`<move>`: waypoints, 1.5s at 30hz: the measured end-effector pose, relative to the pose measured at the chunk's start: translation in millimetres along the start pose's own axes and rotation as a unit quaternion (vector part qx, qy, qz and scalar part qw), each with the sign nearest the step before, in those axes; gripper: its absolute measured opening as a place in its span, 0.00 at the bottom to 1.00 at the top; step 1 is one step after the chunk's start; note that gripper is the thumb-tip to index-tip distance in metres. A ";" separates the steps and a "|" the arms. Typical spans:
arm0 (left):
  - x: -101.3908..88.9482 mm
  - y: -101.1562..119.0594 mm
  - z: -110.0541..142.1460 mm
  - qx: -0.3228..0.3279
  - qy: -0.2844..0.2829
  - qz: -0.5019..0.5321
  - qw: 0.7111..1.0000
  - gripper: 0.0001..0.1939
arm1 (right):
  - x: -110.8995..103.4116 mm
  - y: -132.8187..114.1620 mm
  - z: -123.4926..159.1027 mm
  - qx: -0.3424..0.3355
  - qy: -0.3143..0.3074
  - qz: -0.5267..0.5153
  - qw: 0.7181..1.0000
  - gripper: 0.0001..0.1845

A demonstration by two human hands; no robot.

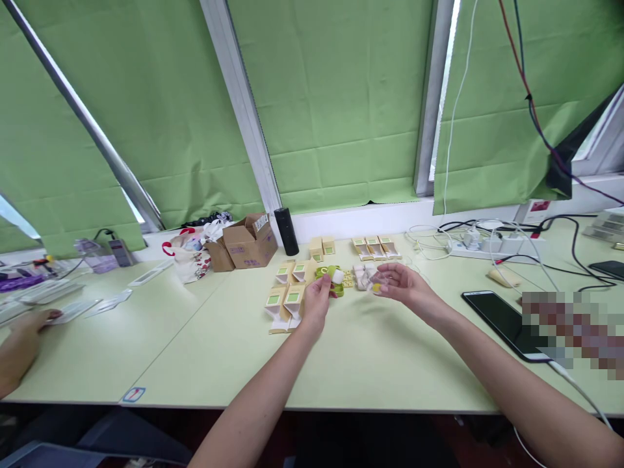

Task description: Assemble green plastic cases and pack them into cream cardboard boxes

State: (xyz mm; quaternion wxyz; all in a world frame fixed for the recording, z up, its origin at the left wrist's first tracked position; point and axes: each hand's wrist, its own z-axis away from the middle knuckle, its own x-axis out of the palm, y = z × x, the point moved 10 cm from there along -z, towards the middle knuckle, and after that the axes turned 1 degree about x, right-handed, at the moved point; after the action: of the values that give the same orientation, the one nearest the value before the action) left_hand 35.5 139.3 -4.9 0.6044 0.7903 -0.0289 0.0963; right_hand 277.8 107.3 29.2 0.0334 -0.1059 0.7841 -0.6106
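Note:
My left hand pinches a small white rounded piece over the middle of the table. Just behind its fingers lies a bright green item, partly covered by the hand. To the right my right hand has its fingertips closed on a small clear piece with a yellow part, too small to name. Between the hands are small yellow-green squares and a cluster of small white pieces. Open cardboard boxes with green labels stand beside my left hand.
More small boxes stand at the back, near a black cylinder and a brown carton. At right are a large phone, a power strip and cables. Another person's hand touches flat white trays at left.

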 end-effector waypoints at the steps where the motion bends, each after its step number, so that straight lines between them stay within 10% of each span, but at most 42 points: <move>1: -1.2 -0.7 -0.7 0.000 0.004 0.002 1.000 0.36 | 6.8 1.5 -7.4 0.016 -0.006 -0.078 0.997 0.27; 9: -11.4 -3.5 -5.5 0.015 0.036 0.004 0.999 0.36 | 44.1 53.4 -34.3 0.126 0.010 -0.361 0.924 0.11; 24: -5.7 4.8 -1.8 0.032 0.017 -0.017 0.999 0.36 | 60.8 53.5 -20.6 0.020 0.010 -0.173 0.985 0.34; 45: 5.4 12.6 4.8 0.044 -0.013 -0.043 0.998 0.32 | 77.8 48.7 -11.0 0.069 -0.062 -0.328 0.940 0.17</move>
State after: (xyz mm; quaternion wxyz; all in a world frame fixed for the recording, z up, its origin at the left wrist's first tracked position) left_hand 39.3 131.7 6.9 0.5721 0.8179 0.0011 0.0609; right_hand 193.7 112.9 -9.0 -0.1127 -0.3926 0.6578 -0.6328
